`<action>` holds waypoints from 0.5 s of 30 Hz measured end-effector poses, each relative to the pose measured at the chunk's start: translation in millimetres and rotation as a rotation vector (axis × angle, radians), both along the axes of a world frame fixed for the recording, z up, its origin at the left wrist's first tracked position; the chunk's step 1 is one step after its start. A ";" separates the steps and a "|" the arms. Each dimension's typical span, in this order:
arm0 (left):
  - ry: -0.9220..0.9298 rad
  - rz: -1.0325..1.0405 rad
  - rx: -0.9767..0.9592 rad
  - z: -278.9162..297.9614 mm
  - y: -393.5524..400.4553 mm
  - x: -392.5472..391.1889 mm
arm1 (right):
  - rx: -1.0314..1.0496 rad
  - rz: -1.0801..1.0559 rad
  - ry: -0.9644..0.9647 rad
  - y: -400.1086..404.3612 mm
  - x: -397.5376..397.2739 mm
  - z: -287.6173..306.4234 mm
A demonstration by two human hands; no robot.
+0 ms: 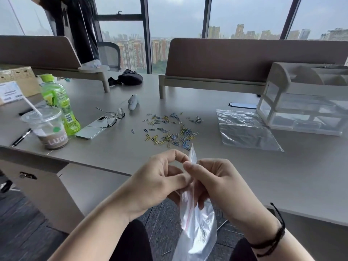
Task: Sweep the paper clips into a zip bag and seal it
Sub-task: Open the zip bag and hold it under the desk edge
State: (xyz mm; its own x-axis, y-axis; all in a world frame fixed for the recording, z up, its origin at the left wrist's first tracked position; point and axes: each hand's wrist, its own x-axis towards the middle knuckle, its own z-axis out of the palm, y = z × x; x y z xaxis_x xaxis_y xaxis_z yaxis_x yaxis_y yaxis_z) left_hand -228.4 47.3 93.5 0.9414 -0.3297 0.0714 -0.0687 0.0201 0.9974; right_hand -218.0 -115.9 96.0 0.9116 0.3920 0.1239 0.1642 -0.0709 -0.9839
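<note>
Several coloured paper clips (170, 129) lie scattered on the grey desk (263, 166), just beyond my hands. A small clear zip bag (196, 228) with a red seal line hangs below the desk's front edge, over my lap. My left hand (158, 178) and my right hand (214, 181) both pinch the bag's top edge, fingertips meeting at its upper corner. Whether the bag's mouth is open or sealed cannot be told.
A larger clear plastic bag (244, 129) lies flat at the right, beside a clear drawer organiser (305, 104). At the left stand a lidded drink cup (47, 127), a green bottle (58, 102), a phone (94, 129) and glasses (113, 117). A small grey device (133, 102) lies behind the clips.
</note>
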 end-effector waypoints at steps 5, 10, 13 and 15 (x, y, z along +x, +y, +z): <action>0.031 0.039 0.115 -1.1 2.8 -2.5 | 0.036 -0.052 0.078 6.0 3.0 -12.5; 0.022 0.132 0.226 -0.7 9.4 1.0 | 0.097 -0.022 0.136 6.4 11.7 -22.1; -0.066 0.227 0.418 -4.8 19.0 4.5 | 0.054 -0.008 0.096 2.5 17.6 -23.5; -0.102 0.252 0.571 -6.6 27.9 5.7 | -0.027 0.005 0.063 -2.2 23.4 -25.4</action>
